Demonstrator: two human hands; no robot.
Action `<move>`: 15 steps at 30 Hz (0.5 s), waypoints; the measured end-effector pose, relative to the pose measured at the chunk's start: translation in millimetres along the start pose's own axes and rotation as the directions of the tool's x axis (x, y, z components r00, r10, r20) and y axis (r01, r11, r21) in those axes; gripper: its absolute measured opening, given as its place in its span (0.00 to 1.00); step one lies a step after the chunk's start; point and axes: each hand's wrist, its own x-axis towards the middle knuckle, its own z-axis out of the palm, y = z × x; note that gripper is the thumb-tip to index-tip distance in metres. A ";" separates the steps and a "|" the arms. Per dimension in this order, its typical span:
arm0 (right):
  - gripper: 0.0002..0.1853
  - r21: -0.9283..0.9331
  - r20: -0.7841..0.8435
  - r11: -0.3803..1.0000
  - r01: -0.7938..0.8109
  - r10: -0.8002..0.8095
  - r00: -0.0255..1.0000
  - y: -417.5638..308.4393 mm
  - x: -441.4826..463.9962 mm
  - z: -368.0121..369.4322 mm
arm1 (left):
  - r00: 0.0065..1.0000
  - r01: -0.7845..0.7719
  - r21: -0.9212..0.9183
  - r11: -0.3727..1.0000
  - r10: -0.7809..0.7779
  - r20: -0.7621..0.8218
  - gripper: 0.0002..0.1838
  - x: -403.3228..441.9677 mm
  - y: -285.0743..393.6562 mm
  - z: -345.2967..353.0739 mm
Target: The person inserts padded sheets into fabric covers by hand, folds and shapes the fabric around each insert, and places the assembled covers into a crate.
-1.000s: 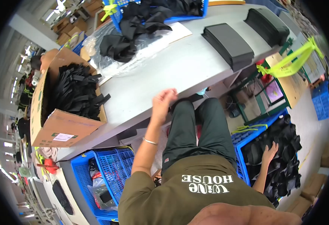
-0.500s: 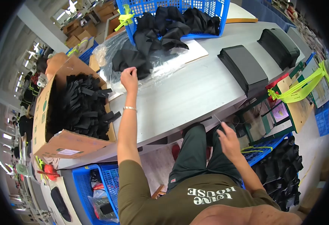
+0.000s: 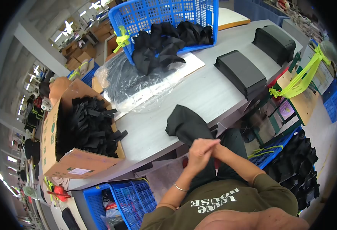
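A black fabric piece (image 3: pixel 187 122) is held over the front edge of the grey table, its wide end spread toward the tabletop. My left hand (image 3: pixel 202 152) is closed on its near end, thumb side up. Close against it is my right hand (image 3: pixel 218 149), whose fingers are mostly hidden behind the left, so its grip cannot be made out. More black fabric pieces (image 3: pixel 164 40) lie heaped in the tipped blue basket (image 3: pixel 116 23) at the back. Part of that heap spills onto clear plastic sheeting (image 3: pixel 137 86).
At left a cardboard box (image 3: pixel 88 166) holds black strips (image 3: pixel 93 119). Two stacks of dark panels (image 3: pixel 241 71) stand on the table (image 3: pixel 149 134) at right. Blue crates (image 3: pixel 134 199) sit below on the left; a pile of black pieces (image 3: pixel 295 168) fills one at lower right.
My left hand has come from the heap at the back to the front edge, bringing a black fabric piece. My right hand has moved slightly left and now meets it. The view has shifted somewhat.
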 end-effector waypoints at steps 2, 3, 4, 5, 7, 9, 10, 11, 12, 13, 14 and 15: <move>0.12 0.101 -0.011 0.989 -0.106 0.108 0.994 -4.2 -8.2 -9.7 | 0.998 0.020 -0.078 0.997 -0.015 0.058 0.14 -14.3 15.8 19.9; 0.12 0.146 -0.031 0.978 -0.151 0.157 0.987 -7.9 -8.8 -16.6 | 0.996 0.042 -0.132 0.990 -0.031 0.086 0.15 -22.0 25.4 29.2; 0.12 0.183 -0.046 0.964 -0.190 0.202 0.978 -12.4 -10.6 -26.0 | 0.996 0.030 -0.170 0.985 -0.016 0.082 0.15 -29.5 32.6 39.7; 0.12 0.219 -0.062 0.950 -0.223 0.241 0.968 -14.3 -11.4 -37.5 | 0.996 0.043 -0.206 0.978 -0.026 0.084 0.14 -35.7 39.1 49.3; 0.12 0.279 -0.089 0.927 -0.252 0.286 0.954 -17.3 -19.0 -49.3 | 0.992 0.093 -0.247 0.965 -0.067 0.109 0.12 -37.4 44.9 57.4; 0.11 0.327 -0.111 0.908 -0.262 0.312 0.944 -19.2 -27.0 -56.9 | 0.989 0.085 -0.242 0.966 -0.053 0.135 0.11 -35.1 47.1 61.3; 0.11 0.348 -0.118 0.899 -0.265 0.322 0.939 -19.5 -30.7 -58.7 | 0.988 0.084 -0.238 0.968 -0.050 0.148 0.11 -35.2 49.0 63.4; 0.11 0.367 -0.120 0.892 -0.264 0.327 0.937 -19.5 -34.0 -60.2 | 0.985 0.086 -0.231 0.969 -0.047 0.168 0.11 -36.5 50.0 65.4; 0.11 0.382 -0.120 0.887 -0.261 0.328 0.937 -20.2 -36.2 -61.3 | 0.982 0.084 -0.223 0.971 -0.044 0.181 0.11 -37.4 49.3 67.3; 0.11 0.395 -0.118 0.882 -0.258 0.327 0.938 -20.1 -38.3 -63.6 | 0.981 0.083 -0.213 0.974 -0.042 0.190 0.11 -37.7 48.9 70.3; 0.11 0.410 -0.116 0.874 -0.261 0.334 0.936 -20.4 -41.6 -64.4 | 0.978 0.094 -0.221 0.971 -0.049 0.202 0.10 -39.5 49.6 74.2; 0.11 0.419 -0.116 0.870 -0.259 0.334 0.935 -20.2 -44.4 -64.0 | 0.976 0.110 -0.227 0.968 -0.061 0.209 0.10 -42.7 51.1 77.9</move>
